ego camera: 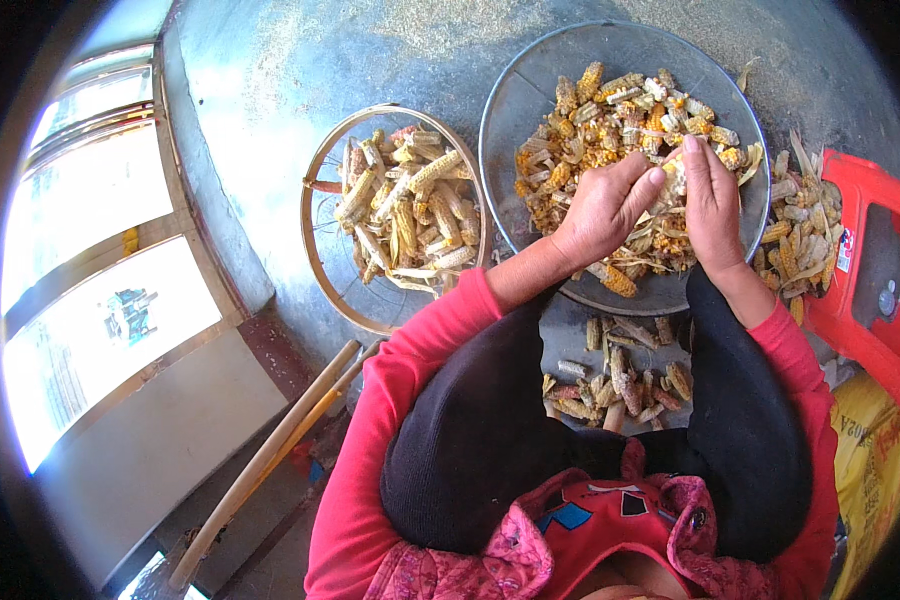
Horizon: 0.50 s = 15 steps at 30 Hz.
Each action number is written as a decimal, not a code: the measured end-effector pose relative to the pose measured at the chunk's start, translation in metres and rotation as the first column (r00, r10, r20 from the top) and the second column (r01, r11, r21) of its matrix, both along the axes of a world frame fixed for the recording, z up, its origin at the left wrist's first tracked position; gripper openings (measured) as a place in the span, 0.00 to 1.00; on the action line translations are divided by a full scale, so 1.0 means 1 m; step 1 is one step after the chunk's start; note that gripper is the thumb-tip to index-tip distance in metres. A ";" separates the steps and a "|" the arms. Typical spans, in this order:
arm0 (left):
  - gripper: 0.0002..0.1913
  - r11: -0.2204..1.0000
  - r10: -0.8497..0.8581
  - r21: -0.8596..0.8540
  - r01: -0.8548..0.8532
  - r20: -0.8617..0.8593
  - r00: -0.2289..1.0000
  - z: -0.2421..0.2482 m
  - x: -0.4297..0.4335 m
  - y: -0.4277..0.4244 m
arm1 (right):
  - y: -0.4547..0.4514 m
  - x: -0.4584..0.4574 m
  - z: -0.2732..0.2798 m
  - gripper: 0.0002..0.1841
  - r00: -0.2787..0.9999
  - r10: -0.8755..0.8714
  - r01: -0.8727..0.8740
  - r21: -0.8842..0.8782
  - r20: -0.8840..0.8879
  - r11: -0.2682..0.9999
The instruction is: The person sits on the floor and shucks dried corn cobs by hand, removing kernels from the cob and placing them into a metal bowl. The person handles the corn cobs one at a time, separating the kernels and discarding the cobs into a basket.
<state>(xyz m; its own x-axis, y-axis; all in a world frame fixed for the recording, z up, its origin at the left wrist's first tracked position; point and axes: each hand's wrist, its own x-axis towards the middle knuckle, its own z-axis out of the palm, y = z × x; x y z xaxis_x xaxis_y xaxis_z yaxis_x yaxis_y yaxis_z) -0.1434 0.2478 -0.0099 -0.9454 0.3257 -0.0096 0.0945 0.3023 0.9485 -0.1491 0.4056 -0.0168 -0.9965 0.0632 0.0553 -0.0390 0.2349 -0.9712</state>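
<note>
Over a large round metal pan [526, 79], my left hand [607, 199] and my right hand [711, 202] grip a pale, partly stripped corn cob [673, 182] between them. My fingers hide much of this cob, and both thumbs point away from me. In the pan lie loose yellow kernels [598, 154], broken cobs and dry husks. One cob with yellow kernels [616, 280] rests near the pan's front edge, below my left wrist.
A wood-rimmed round sieve [316, 161] holding bare cobs stands left of the pan. More cobs [795, 255] lie beside a red plastic stool [844, 180] on the right. Scattered cobs [622, 382] lie between my legs. Wooden poles [270, 457] lean at left; a yellow sack [874, 457] lies at right.
</note>
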 end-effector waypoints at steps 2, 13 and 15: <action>0.17 0.999 0.022 0.032 -0.023 0.023 0.999 0.001 0.001 0.005 | -0.001 0.003 0.003 0.17 0.998 -0.044 0.046 0.030 -0.046 0.999; 0.18 0.748 -0.109 0.534 -0.395 0.685 0.720 0.002 0.009 0.019 | -0.004 0.011 0.004 0.17 0.998 -0.002 -0.001 -0.061 -0.059 0.998; 0.19 0.786 -0.113 0.512 -0.346 0.670 0.734 0.002 0.007 0.017 | -0.006 0.011 0.009 0.17 0.996 0.038 -0.046 -0.088 -0.085 0.995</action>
<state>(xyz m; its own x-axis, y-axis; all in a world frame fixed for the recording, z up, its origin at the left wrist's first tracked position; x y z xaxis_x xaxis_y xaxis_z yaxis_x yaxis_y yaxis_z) -0.1362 0.2644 -0.0076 -0.8008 0.3689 -0.4718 -0.5898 -0.3489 0.7283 -0.1379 0.4001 -0.0081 -0.9906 0.0298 0.1339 -0.1283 0.1434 -0.9813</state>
